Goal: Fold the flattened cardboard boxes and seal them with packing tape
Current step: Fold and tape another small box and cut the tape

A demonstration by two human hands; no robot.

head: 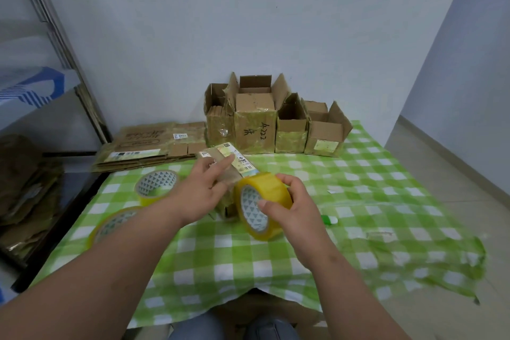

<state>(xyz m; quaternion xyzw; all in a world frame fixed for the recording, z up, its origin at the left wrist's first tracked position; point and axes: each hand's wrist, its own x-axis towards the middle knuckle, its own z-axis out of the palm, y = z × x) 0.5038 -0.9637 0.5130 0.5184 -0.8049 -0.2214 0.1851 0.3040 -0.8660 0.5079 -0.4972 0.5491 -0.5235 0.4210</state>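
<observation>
Tape roll (263, 205) gripped in right hand (296, 211) beside small cardboard box (229, 171) mid-worktop (358, 201), left hand (200, 188) fingers flat, steadying it, likely for sealing; 4 folded boxes (276, 124) behind.

Surface: table (193, 265), covered w/ green-white check cloth (386, 201); cloth rumpled and hanging off at right front corner.
Back row: 4 folded cardboard boxes (255, 130), upright, top flaps open, side by side, touching, against wall.
Back left: stack of flattened cardboard boxes (138, 150), lying flat, just beside the row.
Centre: small box (229, 174), standing on cloth, printed label on top.
Left: 2 yellow tape rolls, far roll (156, 186) and near roll (116, 225), close together.
Right of centre: small green-white item (329, 219), type unclear; paper scraps (379, 234) nearby.
</observation>
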